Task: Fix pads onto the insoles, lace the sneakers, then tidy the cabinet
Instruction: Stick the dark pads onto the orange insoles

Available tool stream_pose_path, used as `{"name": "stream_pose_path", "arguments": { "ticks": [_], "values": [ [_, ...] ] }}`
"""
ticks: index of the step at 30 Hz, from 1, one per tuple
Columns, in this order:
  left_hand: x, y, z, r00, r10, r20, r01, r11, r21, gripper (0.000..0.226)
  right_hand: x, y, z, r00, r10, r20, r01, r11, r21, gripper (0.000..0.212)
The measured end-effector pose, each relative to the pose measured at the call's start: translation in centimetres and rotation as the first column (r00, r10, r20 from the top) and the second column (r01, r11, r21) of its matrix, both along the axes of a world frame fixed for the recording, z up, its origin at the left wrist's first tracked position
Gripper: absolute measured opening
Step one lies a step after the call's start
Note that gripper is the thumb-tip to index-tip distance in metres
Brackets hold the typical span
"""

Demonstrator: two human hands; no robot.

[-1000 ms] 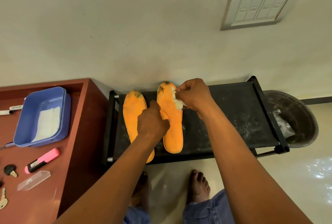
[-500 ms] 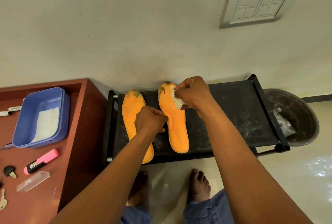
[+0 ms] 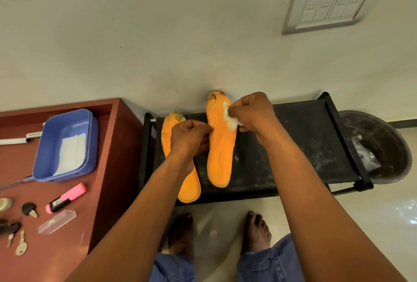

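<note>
Two orange insoles are over the black rack (image 3: 293,146). The left insole (image 3: 167,137) lies flat, partly hidden under my left arm. The right insole (image 3: 220,155) is lifted, its toe end up against the wall. My left hand (image 3: 189,139) pinches that insole's left edge. My right hand (image 3: 252,112) pinches a crumpled white pad (image 3: 230,121) against the insole's right edge near the toe.
A red-brown cabinet top (image 3: 108,168) at the left carries a blue tray (image 3: 65,146) with white pads, a pink highlighter (image 3: 66,198), a clear case (image 3: 56,222), keys (image 3: 21,245) and a pen (image 3: 18,140). A dark basin (image 3: 383,146) sits right of the rack.
The right insole has been lifted and moved toward the wall, with both hands following it. My left hand has shifted from the middle of the insole to its left edge.
</note>
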State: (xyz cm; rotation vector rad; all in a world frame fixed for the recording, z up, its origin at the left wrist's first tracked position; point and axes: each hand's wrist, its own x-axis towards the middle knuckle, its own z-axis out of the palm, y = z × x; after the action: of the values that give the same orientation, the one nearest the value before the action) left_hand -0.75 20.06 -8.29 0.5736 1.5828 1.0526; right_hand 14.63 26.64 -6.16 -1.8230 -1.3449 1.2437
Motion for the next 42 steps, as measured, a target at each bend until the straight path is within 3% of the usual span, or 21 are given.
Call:
{"name": "stream_pose_path", "arguments": {
  "ticks": [5,9,13,18,22,26,30,34,37,42],
  "values": [
    [-1.0,-1.7,1.3,0.992,-0.002,0.127,-0.009,0.997,0.083,0.006,-0.2,-0.3,0.5,0.996,-0.041,-0.084,0.041,0.999,-0.001,0.007],
    [-1.8,-2.7,2.1,0.996,0.01,0.087,-0.02,0.993,0.117,0.02,-0.5,-1.1,1.6,0.978,-0.009,-0.21,-0.013,0.994,-0.106,0.009],
    [-2.1,-3.5,3.4,0.992,0.091,0.093,-0.105,0.983,0.154,0.013,-0.9,-1.7,2.7,0.946,0.055,-0.319,-0.092,0.991,-0.1,0.013],
    [-2.1,-3.2,4.3,0.903,0.187,0.386,-0.235,0.969,0.081,0.051,-1.9,-2.1,2.7,0.903,0.17,-0.394,-0.206,0.977,-0.052,0.007],
    [-3.0,-2.7,4.3,0.834,0.096,0.543,-0.189,0.975,0.118,0.069,-2.4,-2.1,2.3,0.897,0.214,-0.386,-0.232,0.973,-0.001,0.007],
    [-3.5,-2.1,4.8,0.791,-0.029,0.611,-0.084,0.984,0.156,0.074,-2.2,-2.1,2.1,0.87,0.249,-0.426,-0.275,0.961,0.001,0.01],
    [-2.5,-1.5,4.8,0.799,-0.047,0.6,-0.053,0.988,0.147,0.075,-2.9,-2.4,1.7,0.901,0.252,-0.353,-0.245,0.967,0.068,0.013],
    [-1.9,-1.0,5.3,0.857,-0.02,0.514,-0.062,0.988,0.143,0.071,-3.5,-2.4,1.0,0.986,0.166,-0.011,-0.153,0.933,0.327,0.005],
    [-1.6,-1.0,5.4,0.864,-0.063,0.499,-0.02,0.987,0.159,0.071,-4.0,-2.6,0.9,0.995,0.098,-0.019,-0.08,0.898,0.432,0.003],
    [-1.2,-0.8,4.9,0.864,-0.167,0.475,0.049,0.967,0.251,0.065,-5.2,-3.7,1.6,0.996,0.009,0.092,-0.059,0.826,0.56,0.009]
  ]
}}
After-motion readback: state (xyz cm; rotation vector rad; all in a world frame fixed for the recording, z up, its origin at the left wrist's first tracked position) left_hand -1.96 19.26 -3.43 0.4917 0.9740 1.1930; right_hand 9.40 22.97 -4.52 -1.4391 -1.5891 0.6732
